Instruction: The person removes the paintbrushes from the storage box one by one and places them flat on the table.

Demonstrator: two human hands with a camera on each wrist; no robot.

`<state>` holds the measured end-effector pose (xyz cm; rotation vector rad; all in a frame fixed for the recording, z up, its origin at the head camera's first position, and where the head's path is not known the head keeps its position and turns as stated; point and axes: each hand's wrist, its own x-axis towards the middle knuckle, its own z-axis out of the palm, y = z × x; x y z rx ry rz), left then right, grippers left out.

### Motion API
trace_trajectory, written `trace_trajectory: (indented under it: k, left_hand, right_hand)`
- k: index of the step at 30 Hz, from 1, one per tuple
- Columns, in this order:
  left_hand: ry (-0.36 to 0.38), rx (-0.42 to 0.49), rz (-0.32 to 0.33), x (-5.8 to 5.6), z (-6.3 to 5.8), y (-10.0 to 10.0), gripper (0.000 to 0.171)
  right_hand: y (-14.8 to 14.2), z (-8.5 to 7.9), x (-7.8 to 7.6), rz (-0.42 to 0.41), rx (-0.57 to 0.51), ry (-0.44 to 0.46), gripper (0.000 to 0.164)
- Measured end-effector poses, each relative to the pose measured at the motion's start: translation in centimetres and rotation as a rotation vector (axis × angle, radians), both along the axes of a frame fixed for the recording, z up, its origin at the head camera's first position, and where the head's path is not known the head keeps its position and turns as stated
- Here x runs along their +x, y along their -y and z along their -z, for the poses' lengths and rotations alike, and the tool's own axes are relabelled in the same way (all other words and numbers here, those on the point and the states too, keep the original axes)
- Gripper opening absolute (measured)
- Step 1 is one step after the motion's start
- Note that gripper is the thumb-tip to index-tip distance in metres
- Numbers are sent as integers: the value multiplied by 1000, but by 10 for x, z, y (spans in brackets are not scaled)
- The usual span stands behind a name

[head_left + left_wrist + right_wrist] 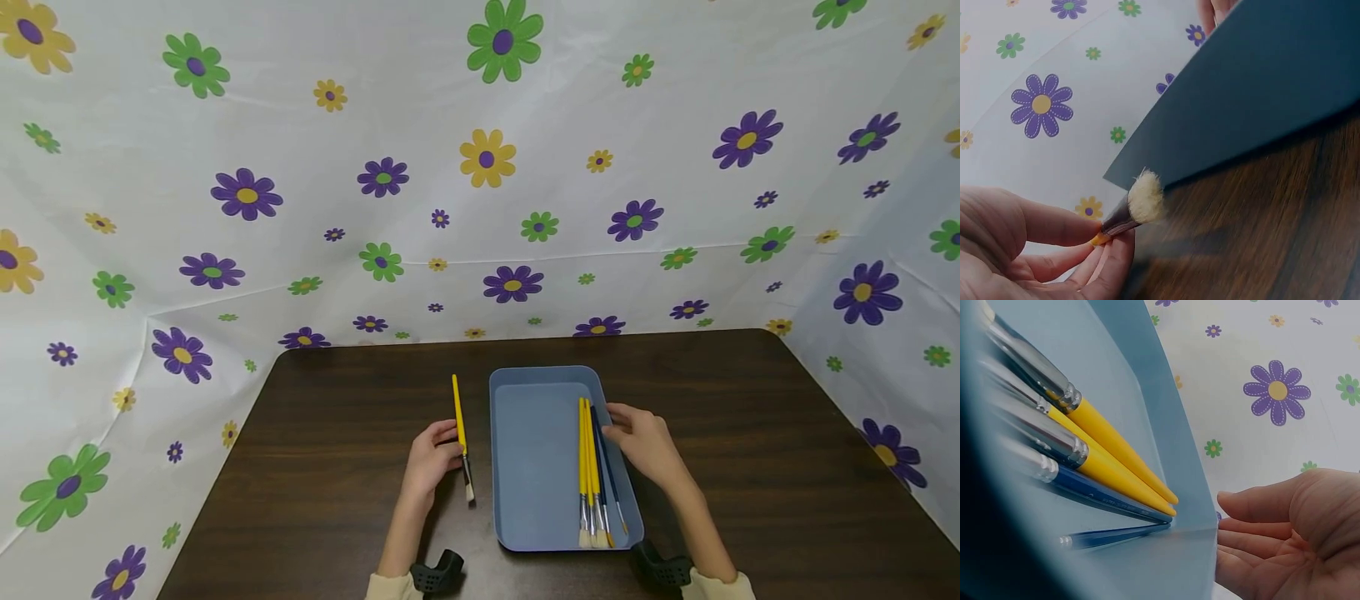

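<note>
My left hand point(431, 461) pinches a yellow-handled paintbrush point(460, 412) above the table, left of the blue-grey tray point(532, 458). Its pale bristles point(1146, 197) point toward the wearer, and the left wrist view shows thumb and fingertips around the handle near the ferrule. Inside the tray, along the right side, lie several yellow paintbrushes point(584, 446) and blue paintbrushes point(1107, 495), bristles at the near end. My right hand point(647, 437) is at the tray's right rim, thumb and fingers loosely extended; whether they touch the wall is hard to tell.
The dark wooden table point(345, 467) carries the tray near its middle. A white flowered cloth point(420, 125) hangs behind and at both sides. Black wrist mounts point(437, 572) sit near both forearms, the right one close to the tray's near corner.
</note>
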<state>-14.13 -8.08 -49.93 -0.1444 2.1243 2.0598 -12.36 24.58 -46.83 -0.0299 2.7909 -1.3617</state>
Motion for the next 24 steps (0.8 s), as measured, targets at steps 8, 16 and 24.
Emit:
trace_trajectory:
  k: [8,16,24]
  left_hand:
    - [1,-27,6,1,-1,5,50]
    - [-26,-124,8,2,-2,7,49]
    - [-41,-307,-12,1,-6,7,53]
  right_hand:
    - [-1,2,0,-1,3,-12,43]
    - [-1,3,-1,-2,7,-21,43]
    - [0,2,0,-5,2,-21,43]
